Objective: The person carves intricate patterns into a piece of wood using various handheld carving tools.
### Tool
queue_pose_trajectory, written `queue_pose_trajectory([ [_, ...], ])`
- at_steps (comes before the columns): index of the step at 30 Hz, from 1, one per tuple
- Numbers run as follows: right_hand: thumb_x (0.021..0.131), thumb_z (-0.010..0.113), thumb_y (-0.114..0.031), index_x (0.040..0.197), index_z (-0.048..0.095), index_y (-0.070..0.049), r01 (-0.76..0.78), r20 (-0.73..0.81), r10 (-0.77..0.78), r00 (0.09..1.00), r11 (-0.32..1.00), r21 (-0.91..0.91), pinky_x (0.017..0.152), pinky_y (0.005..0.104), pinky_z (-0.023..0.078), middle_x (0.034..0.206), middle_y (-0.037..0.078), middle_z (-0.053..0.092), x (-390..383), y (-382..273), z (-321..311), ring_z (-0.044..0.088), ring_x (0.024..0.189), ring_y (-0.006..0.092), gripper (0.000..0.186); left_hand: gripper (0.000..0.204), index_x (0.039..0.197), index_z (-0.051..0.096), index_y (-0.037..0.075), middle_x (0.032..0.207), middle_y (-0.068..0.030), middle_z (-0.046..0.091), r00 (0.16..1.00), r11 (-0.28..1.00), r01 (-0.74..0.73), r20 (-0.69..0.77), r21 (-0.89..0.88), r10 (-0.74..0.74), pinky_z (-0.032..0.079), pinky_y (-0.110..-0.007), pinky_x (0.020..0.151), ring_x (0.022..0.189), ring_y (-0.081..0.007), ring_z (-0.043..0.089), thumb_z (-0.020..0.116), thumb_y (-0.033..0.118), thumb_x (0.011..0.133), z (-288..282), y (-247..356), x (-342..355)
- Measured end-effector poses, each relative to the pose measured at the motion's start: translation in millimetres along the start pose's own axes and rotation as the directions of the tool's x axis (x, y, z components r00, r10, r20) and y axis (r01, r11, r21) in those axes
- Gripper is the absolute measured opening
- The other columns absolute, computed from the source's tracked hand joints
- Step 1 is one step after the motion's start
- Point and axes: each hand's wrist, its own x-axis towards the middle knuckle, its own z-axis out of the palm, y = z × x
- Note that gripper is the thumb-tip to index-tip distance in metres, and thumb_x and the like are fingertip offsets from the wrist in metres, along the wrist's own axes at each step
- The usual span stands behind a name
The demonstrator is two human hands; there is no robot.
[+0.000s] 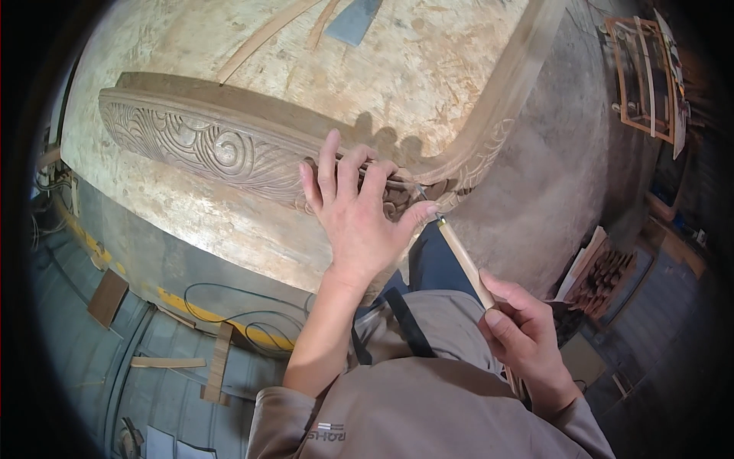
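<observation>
A long carved wooden rail (202,141) with swirl and wave relief runs across the worktable and meets a curved wooden arm (497,84) at a rounded corner. My left hand (355,203) lies spread over the carving near that corner, its thumb at the ferrule of a carving chisel (462,256). The light wooden handle is gripped in my right hand (521,325), lower right of the rail. From there the tool slants up and left, with its thin metal blade at the carved corner. The exact cutting tip is hard to make out beside my left fingers.
Thin wood strips (264,38) and a grey flat piece (354,21) lie on the worktable (214,237) at the far side. A wooden frame (642,76) stands at far right, with stacked dark wood pieces (604,279) below. Cables (229,306) and wood offcuts (218,359) are at lower left.
</observation>
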Motion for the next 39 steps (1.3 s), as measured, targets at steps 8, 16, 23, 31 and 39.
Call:
queue_pose_trajectory([
  [8,0.103,0.051,0.001,0.152,0.047,-0.005,-0.038,-0.031,0.04,0.999,0.998,0.059,0.06,0.0216,0.04,0.079,-0.001,0.055,-1.0,-10.3,16.1,0.048,0.067,0.0045,0.049,0.053,0.104,0.07,0.014,0.126,-0.0079,0.057,1.0,1.0,-0.002,0.013,0.016,0.002,0.012,-0.068,0.118,0.146,-0.0396,0.034,0.085,0.055,0.073,0.0,-0.4,0.1],
  [16,0.101,0.052,0.007,0.154,0.044,-0.01,0.489,-0.061,-0.522,0.851,0.829,-0.27,0.054,0.0205,0.037,0.077,-0.001,0.052,28.8,97.4,37.3,0.046,0.06,0.0051,0.056,0.058,0.102,0.07,0.014,0.125,-0.0076,0.058,0.999,0.999,-0.014,-0.03,0.029,0.015,0.013,-0.067,0.118,0.145,-0.0392,0.036,0.084,0.06,0.07,2.0,-4.0,-0.9],
  [23,0.1,0.052,0.007,0.155,0.044,-0.005,0.467,-0.08,-0.483,0.872,0.87,-0.158,0.053,0.02,0.037,0.075,-0.002,0.053,21.4,88.0,27.8,0.044,0.057,0.0034,0.057,0.069,0.102,0.07,0.011,0.124,-0.0067,0.058,0.998,0.998,-0.031,-0.054,0.051,0.034,0.015,-0.064,0.118,0.143,-0.0395,0.037,0.086,0.066,0.064,3.5,-1.8,1.4],
  [31,0.101,0.051,0.003,0.155,0.044,-0.003,0.156,-0.001,-0.156,0.988,0.983,0.097,0.058,0.0209,0.041,0.082,-0.003,0.055,4.5,45.7,13.5,0.045,0.064,0.003,0.055,0.068,0.102,0.069,0.011,0.125,-0.0071,0.058,0.997,0.998,-0.031,-0.07,0.056,0.035,0.014,-0.064,0.118,0.144,-0.0398,0.036,0.086,0.066,0.065,3.5,-3.7,-0.5],
  [39,0.101,0.051,0.004,0.156,0.043,-0.003,0.084,0.012,-0.085,0.996,0.994,0.07,0.059,0.0206,0.041,0.082,-0.002,0.056,0.7,19.1,6.2,0.046,0.065,0.0031,0.056,0.068,0.102,0.07,0.011,0.126,-0.008,0.057,0.999,0.998,-0.023,-0.036,0.055,0.025,0.014,-0.064,0.118,0.145,-0.0402,0.035,0.081,0.07,0.069,3.5,-2.6,-0.4],
])
